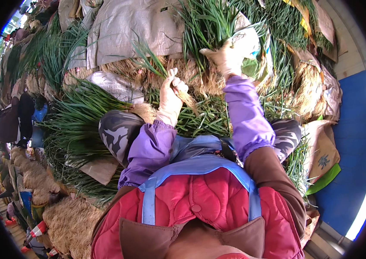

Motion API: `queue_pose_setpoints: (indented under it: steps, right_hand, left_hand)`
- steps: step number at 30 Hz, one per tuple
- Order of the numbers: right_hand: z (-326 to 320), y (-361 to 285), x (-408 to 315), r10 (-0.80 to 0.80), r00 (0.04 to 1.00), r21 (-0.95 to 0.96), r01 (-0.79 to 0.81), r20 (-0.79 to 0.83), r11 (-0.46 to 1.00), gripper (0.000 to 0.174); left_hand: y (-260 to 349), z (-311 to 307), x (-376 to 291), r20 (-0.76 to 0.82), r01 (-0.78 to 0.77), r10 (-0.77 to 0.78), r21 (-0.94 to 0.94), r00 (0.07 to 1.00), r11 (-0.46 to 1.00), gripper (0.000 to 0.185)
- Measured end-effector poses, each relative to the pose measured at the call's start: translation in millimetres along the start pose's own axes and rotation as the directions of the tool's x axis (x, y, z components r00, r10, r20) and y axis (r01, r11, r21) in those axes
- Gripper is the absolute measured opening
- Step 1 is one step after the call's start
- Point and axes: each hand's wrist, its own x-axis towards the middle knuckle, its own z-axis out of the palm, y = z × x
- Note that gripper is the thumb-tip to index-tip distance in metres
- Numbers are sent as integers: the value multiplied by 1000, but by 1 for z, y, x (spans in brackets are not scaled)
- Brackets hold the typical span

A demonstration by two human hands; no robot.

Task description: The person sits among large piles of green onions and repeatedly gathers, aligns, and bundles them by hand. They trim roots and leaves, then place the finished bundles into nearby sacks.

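Observation:
My left hand (172, 94), in a pale glove, is closed round a small bunch of green seedlings (153, 63); their tan roots hang out below the fist. Further forward on the right, my right hand (224, 58), also gloved, rests against the base of a larger pile of green seedlings (208, 26), thumb spread to the left. Whether its fingers grip any stems cannot be told. A bundle of seedlings (85, 110) lies by my left knee, its roots (144, 111) pointing right. Loose green leaves (202, 116) cover the ground between my knees.
A woven sack (137, 29) covers rooted bundles ahead. More root bundles (306, 87) stand at the right, near a blue panel (351, 142). At the lower left lies a broad mass of tan roots (69, 226). Another person (8, 119) is at the far left.

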Motion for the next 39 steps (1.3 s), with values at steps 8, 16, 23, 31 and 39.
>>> queue_pose_setpoints:
  steps: [8, 16, 23, 31, 39]
  right_hand:
    - [4, -66, -12, 68, 998, -389, -56, 18, 919, 96]
    - [0, -32, 13, 67, 985, -514, -140, -158, 846, 106]
    - [-49, -1, 49, 119, 972, -93, -140, -203, 986, 90]
    - [-87, -89, 68, 58, 990, -497, -116, -129, 860, 71]
    - [-92, -50, 70, -238, 971, 58, 239, -16, 969, 43]
  left_hand:
    - [-4, -6, 5, -37, 7, -8, -13, 999, 1000, 21]
    - [8, -10, -3, -51, 32, -33, -18, 998, 999, 24]
    - [9, -3, -4, -25, 93, -94, -40, 995, 995, 23]
    - [17, 15, -3, -158, 103, -115, -84, 981, 991, 17]
    - [21, 13, -4, -137, -25, 11, -98, 990, 995, 16]
